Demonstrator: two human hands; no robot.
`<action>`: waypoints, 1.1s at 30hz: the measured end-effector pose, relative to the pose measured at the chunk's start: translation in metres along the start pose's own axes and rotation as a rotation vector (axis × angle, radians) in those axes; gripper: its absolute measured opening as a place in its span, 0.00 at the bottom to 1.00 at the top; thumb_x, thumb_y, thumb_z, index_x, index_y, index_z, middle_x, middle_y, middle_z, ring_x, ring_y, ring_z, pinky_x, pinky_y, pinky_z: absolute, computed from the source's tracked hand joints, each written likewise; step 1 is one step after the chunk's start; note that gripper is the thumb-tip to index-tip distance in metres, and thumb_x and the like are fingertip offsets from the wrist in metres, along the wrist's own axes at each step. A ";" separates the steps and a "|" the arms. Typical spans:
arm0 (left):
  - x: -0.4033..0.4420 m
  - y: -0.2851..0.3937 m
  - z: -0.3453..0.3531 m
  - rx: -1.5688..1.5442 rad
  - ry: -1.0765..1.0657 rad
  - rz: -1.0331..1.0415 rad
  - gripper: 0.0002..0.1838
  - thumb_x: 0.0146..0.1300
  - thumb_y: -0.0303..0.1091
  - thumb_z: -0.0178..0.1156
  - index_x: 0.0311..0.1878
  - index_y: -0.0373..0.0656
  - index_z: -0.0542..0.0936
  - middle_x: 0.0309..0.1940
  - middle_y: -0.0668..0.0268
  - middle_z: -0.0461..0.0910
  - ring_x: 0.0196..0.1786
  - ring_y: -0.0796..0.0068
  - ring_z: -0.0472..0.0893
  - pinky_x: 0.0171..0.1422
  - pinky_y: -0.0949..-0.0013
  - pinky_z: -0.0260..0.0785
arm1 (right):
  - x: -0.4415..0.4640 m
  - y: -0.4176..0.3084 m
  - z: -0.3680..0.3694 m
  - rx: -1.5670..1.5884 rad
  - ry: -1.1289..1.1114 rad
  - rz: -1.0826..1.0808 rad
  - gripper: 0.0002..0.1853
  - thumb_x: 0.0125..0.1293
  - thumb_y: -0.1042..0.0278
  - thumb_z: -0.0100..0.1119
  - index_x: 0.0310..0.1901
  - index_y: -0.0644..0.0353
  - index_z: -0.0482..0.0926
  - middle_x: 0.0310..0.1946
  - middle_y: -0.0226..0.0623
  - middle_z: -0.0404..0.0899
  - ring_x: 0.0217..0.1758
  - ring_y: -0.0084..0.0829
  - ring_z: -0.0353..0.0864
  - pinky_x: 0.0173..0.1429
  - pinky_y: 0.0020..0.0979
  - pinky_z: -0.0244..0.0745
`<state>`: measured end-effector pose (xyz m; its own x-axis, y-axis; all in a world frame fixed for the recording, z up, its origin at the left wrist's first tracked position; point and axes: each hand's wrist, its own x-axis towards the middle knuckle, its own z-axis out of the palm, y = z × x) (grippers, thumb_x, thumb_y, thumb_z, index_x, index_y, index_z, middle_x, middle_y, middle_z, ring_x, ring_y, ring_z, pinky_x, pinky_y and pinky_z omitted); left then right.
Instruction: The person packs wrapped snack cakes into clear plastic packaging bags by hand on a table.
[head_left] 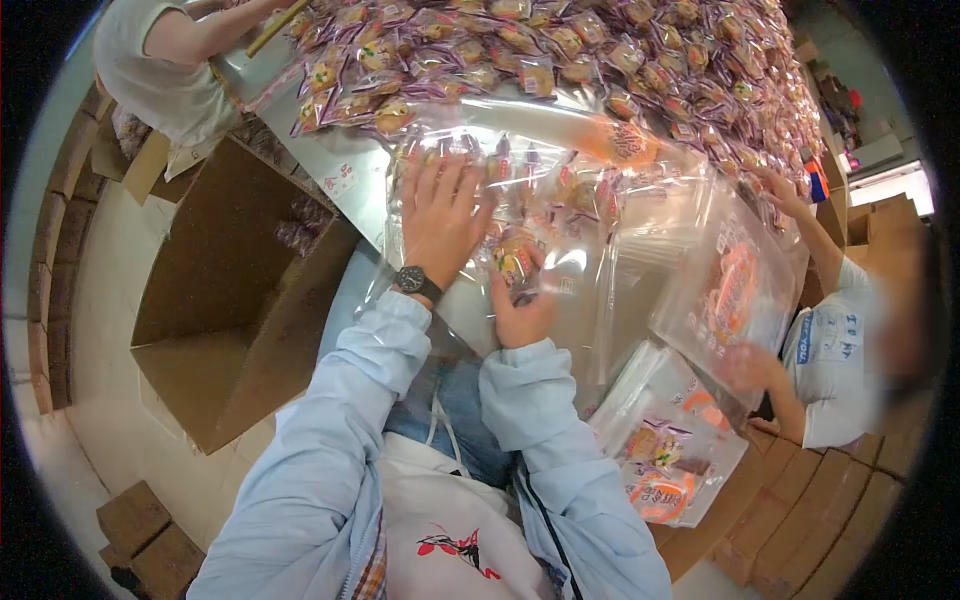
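My left hand (440,215), with a black watch on its wrist, lies with fingers stretched over a large clear plastic bag (575,255). Beneath and ahead of those fingers, several small wrapped snack packets (580,188) show through the film. Close by on the right, my right hand (524,312) curls its thumb and fingers around a single wrapped snack packet (514,262) with a yellow and red print. Part of that hand's fingers is hidden behind the packet and the shiny film. Whether this packet is inside the bag, I cannot tell.
A big heap of wrapped packets (640,60) covers the table's far side. An open cardboard box (225,310) stands at left. Stacked printed plastic bags (735,285) lie at right, beside another person (835,345). A second person (175,75) works at upper left.
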<state>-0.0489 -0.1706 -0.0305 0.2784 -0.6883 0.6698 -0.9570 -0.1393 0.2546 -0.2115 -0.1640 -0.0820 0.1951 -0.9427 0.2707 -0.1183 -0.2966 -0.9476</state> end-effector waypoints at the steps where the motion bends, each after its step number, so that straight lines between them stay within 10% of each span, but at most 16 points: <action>1: 0.000 0.000 0.000 0.000 -0.015 0.035 0.20 0.64 0.40 0.69 0.57 0.44 0.84 0.62 0.61 0.81 0.72 0.55 0.73 0.83 0.45 0.53 | 0.000 -0.004 -0.002 -0.038 0.004 -0.023 0.30 0.58 0.76 0.73 0.64 0.62 0.76 0.56 0.46 0.80 0.58 0.42 0.83 0.65 0.39 0.77; 27: 0.018 0.006 0.004 -0.136 -0.225 0.048 0.24 0.64 0.38 0.68 0.64 0.56 0.81 0.62 0.67 0.81 0.72 0.64 0.73 0.77 0.46 0.51 | 0.021 -0.024 -0.006 -0.355 0.164 -0.171 0.32 0.61 0.70 0.79 0.64 0.65 0.73 0.53 0.45 0.81 0.59 0.34 0.82 0.62 0.35 0.78; 33: 0.017 0.009 0.007 -0.121 -0.203 0.021 0.23 0.63 0.40 0.69 0.63 0.57 0.82 0.62 0.66 0.81 0.71 0.62 0.72 0.77 0.46 0.51 | 0.020 -0.036 -0.014 -0.225 0.190 0.180 0.39 0.54 0.64 0.85 0.65 0.63 0.74 0.53 0.44 0.81 0.55 0.35 0.83 0.57 0.35 0.79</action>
<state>-0.0531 -0.1886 -0.0212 0.2246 -0.8211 0.5247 -0.9422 -0.0457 0.3319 -0.2172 -0.1742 -0.0403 -0.0311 -0.9883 0.1496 -0.3506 -0.1294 -0.9275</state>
